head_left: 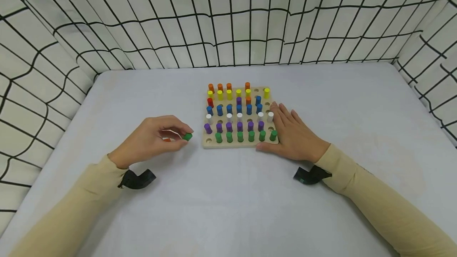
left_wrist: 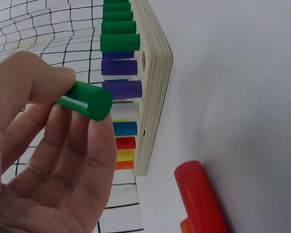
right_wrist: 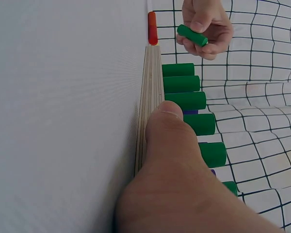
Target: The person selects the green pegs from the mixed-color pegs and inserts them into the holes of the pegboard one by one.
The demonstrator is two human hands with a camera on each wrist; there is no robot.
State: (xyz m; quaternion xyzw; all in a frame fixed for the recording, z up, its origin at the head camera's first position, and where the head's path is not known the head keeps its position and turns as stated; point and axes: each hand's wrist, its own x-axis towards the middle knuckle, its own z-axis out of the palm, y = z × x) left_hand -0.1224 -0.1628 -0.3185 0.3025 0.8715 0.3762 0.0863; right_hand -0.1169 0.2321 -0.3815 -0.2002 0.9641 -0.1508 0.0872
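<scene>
My left hand pinches a green peg between thumb and fingertips, just left of the wooden pegboard. In the left wrist view the green peg is tilted, its round end towards the camera and apart from the board. My right hand rests along the board's right side, fingers extended. Its thumb lies on the front edge in the right wrist view. Rows of green, purple, white, blue, yellow and orange pegs stand in the board, with some holes showing at the front left corner and elsewhere.
A red peg lies on the white table left of the board, with part of an orange piece beside it; the left hand mostly hides them in the head view. White walls with black grid lines enclose the back and sides.
</scene>
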